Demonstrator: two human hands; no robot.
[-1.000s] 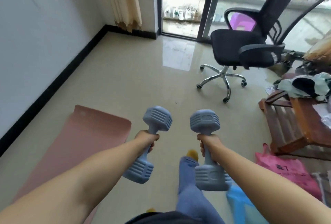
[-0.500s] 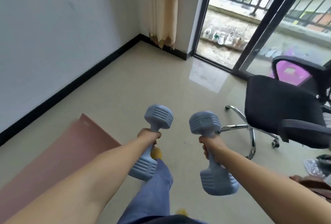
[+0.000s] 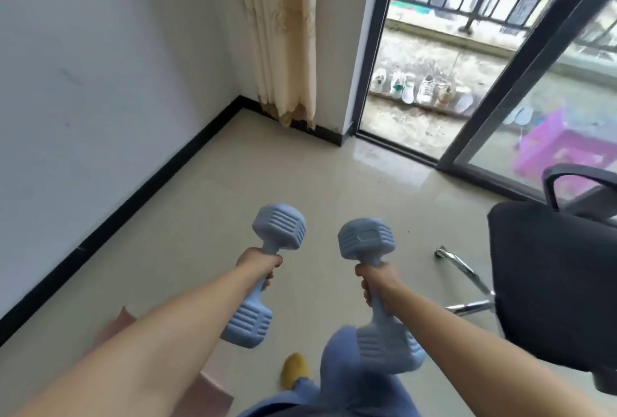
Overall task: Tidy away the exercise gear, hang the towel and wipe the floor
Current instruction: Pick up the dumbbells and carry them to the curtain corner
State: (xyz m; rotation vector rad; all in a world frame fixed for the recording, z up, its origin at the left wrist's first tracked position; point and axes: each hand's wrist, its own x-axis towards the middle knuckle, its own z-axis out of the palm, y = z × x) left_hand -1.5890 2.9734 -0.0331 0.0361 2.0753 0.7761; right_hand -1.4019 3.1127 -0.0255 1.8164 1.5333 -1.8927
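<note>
left hand [image 3: 258, 264] grip: left dumbbell [image 3: 263, 276], arm outstretched | right hand [image 3: 377, 281] grip: right dumbbell [image 3: 375, 286], outstretched

**Bright daylight, soft at the near edge**

Daylight enters through the balcony doorway [image 3: 430, 82] ahead and right of the hands, leaving a pale glare patch on the floor tiles [image 3: 384, 163] beyond them. Shadows are faint. Wide-angle bending tilts the door frames. Below the hands, the trouser leg [image 3: 354, 373] is motion-blurred.
</note>
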